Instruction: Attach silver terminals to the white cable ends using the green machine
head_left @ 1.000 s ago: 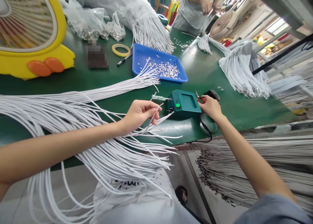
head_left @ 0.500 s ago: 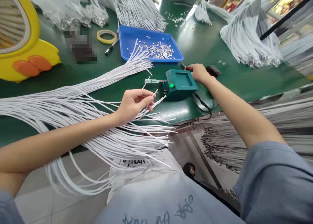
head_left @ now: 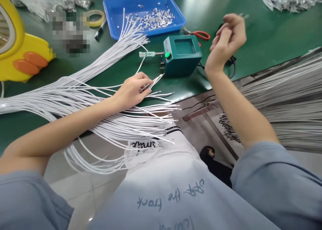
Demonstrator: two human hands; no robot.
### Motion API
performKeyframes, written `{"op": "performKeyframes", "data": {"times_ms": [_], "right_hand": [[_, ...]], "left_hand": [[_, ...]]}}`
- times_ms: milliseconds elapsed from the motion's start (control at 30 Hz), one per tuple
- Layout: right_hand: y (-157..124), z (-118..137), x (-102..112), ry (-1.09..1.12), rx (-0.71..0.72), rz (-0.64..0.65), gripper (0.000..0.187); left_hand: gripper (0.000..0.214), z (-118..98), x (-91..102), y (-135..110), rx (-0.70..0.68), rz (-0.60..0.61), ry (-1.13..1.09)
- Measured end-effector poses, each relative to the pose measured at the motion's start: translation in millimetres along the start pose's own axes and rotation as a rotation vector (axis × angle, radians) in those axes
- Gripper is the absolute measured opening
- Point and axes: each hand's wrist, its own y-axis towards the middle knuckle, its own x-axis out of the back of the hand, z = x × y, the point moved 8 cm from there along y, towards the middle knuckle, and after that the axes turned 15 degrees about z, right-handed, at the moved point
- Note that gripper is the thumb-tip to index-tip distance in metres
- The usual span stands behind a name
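Many wires (head_left: 130, 124) fanned over tabletop (head_left: 269, 39) and its near edge. Likely light, springy, smooth; best held just behind tips. Left hand (head_left: 134, 90) among wires, fingers curled, pinch unclear. Right hand (head_left: 227, 42) raised beside green box (head_left: 182, 60), fingers loosely apart, seemingly bare.

yellow fan (head_left: 31, 42), left edge | 1 tape roll (head_left: 98, 23) | 1 marker (head_left: 100, 31) beside it
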Motion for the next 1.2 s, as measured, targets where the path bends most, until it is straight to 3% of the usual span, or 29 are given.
{"op": "performKeyframes", "data": {"times_ms": [67,133,267,500,800,967,1200], "right_hand": [[-16.8,-9.8,3.9,0.089,-0.119,-0.224,0.059],[-30.3,-1.4,1.5,0.108,-0.072,-0.300,0.063],[-39.5,28.8,-0.2,0.124,0.278,-0.291,0.055],[-26.7,19.5,-5.0,0.120,0.456,-0.327,0.048],[-20.6,9.7,-8.8,0.100,0.438,-0.382,0.050],[-16.0,0.3,-10.4,0.091,0.426,-0.393,0.052],[-8.0,-6.8,-18.5,-0.185,0.153,-0.253,0.064]], "left_hand": [[0.026,-1.0,-1.4,-0.5,-0.007,0.017,0.012],[0.025,-2.9,-3.3,-0.5,-0.024,0.037,0.041],[0.025,-7.1,-5.3,-0.3,-0.046,0.074,0.045],[0.031,-19.0,-7.6,-2.1,-0.059,0.186,0.104],[0.035,-36.5,-18.2,-9.9,-0.173,0.441,0.088],[0.033,-40.0,-20.9,-13.3,-0.193,0.502,0.067],[0.024,-41.0,-20.2,-16.0,-0.161,0.512,-0.070]]}}
